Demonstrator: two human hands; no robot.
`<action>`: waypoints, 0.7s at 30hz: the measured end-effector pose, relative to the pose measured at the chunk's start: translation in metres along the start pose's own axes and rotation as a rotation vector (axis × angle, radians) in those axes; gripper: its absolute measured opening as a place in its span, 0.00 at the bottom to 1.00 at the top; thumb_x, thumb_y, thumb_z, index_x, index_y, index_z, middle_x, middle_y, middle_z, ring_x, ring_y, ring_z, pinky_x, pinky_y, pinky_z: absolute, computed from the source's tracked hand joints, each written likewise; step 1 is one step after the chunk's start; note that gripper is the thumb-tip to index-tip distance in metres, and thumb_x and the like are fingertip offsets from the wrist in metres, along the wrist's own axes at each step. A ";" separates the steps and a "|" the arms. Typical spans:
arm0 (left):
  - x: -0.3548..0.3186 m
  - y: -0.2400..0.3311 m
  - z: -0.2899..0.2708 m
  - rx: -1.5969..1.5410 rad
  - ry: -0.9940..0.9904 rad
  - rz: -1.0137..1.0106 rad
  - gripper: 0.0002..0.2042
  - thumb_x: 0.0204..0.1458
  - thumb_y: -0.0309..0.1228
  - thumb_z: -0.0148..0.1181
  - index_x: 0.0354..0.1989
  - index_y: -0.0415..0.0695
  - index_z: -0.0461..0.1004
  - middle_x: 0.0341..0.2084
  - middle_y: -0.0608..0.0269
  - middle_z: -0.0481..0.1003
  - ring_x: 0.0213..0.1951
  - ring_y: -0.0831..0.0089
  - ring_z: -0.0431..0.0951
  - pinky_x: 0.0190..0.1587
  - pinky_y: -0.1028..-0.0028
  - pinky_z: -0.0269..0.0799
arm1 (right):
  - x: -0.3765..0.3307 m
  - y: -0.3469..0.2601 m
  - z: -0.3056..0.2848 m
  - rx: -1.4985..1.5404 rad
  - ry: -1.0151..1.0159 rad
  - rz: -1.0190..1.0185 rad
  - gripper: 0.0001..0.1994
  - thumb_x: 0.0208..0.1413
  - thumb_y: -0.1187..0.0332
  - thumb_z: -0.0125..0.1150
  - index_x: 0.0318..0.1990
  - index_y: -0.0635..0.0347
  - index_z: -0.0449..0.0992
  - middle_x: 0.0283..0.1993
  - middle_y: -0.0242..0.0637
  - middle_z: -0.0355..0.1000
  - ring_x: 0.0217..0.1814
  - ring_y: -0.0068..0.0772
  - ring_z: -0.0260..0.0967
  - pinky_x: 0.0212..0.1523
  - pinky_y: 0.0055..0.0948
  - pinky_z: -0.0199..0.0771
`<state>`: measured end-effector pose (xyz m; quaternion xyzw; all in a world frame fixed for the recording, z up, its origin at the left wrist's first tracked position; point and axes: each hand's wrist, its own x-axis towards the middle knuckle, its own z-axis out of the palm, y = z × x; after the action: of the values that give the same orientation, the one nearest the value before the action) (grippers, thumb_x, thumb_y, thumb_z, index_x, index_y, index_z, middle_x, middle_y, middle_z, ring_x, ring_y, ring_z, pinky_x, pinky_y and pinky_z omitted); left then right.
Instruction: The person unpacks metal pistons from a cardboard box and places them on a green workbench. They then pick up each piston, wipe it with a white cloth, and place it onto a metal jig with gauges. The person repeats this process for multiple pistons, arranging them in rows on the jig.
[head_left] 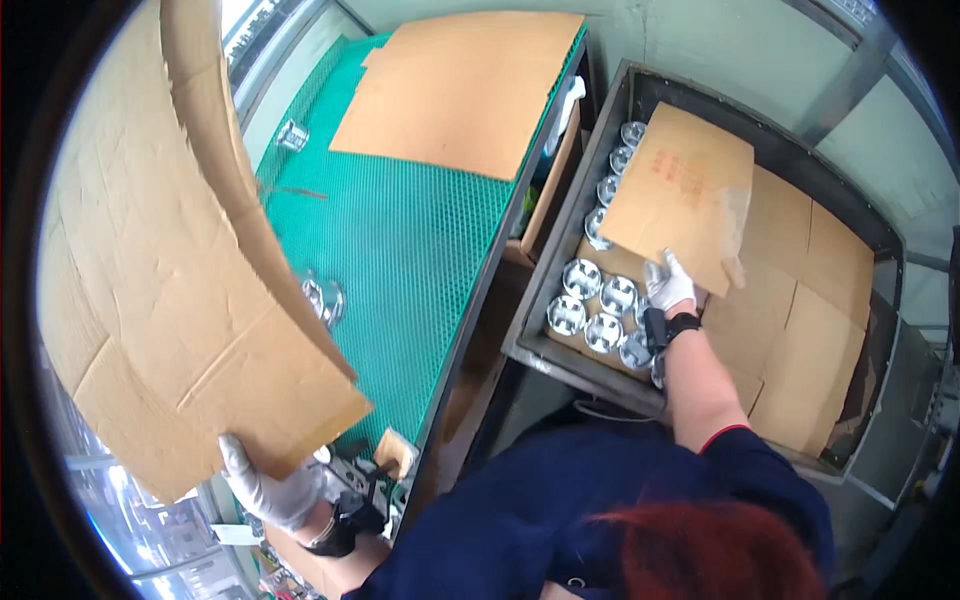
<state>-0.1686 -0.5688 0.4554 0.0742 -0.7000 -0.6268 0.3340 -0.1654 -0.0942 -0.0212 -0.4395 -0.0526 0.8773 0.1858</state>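
My left hand [265,490], in a white glove, grips the lower corner of a large bent cardboard sheet [170,260] raised at the left. My right hand [670,285], also gloved, holds the near edge of a smaller cardboard sheet [685,190], lifted and tilted over a metal bin [560,360]. Under that sheet lie several shiny round metal parts [590,305], in rows along the bin's left side. More cardboard sheets [800,300] cover the remainder of the bin.
A table with green mesh matting [410,250] stands between the hands, with a flat cardboard sheet [460,90] at its far end. Shiny metal parts [325,298] sit on the mat beside the big sheet. A dark gap separates table and bin.
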 end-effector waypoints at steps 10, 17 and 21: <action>0.024 -0.035 -0.055 0.490 -0.195 0.275 0.21 0.67 0.38 0.53 0.60 0.34 0.70 0.58 0.54 0.72 0.58 0.67 0.72 0.60 0.63 0.71 | 0.177 0.091 -0.054 -0.123 0.349 0.299 0.24 0.65 0.58 0.61 0.62 0.60 0.63 0.63 0.53 0.67 0.59 0.55 0.71 0.59 0.53 0.74; 0.005 -0.013 -0.021 0.185 -0.011 -0.145 0.22 0.64 0.40 0.57 0.60 0.36 0.72 0.56 0.56 0.74 0.58 0.66 0.73 0.62 0.62 0.68 | 0.148 0.078 -0.011 -0.508 0.491 0.301 0.24 0.67 0.45 0.55 0.49 0.61 0.75 0.46 0.44 0.80 0.41 0.44 0.80 0.40 0.44 0.82; 0.009 -0.028 -0.009 0.159 -0.049 -0.131 0.24 0.62 0.40 0.59 0.62 0.36 0.69 0.55 0.56 0.74 0.57 0.65 0.73 0.63 0.62 0.66 | 0.123 0.057 0.001 -1.022 0.359 0.373 0.25 0.66 0.46 0.56 0.51 0.63 0.76 0.46 0.45 0.79 0.44 0.44 0.79 0.44 0.45 0.82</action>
<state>-0.1794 -0.5871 0.4324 0.1307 -0.7491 -0.5915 0.2682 -0.2493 -0.1006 -0.1278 -0.6173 -0.3594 0.6700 -0.2023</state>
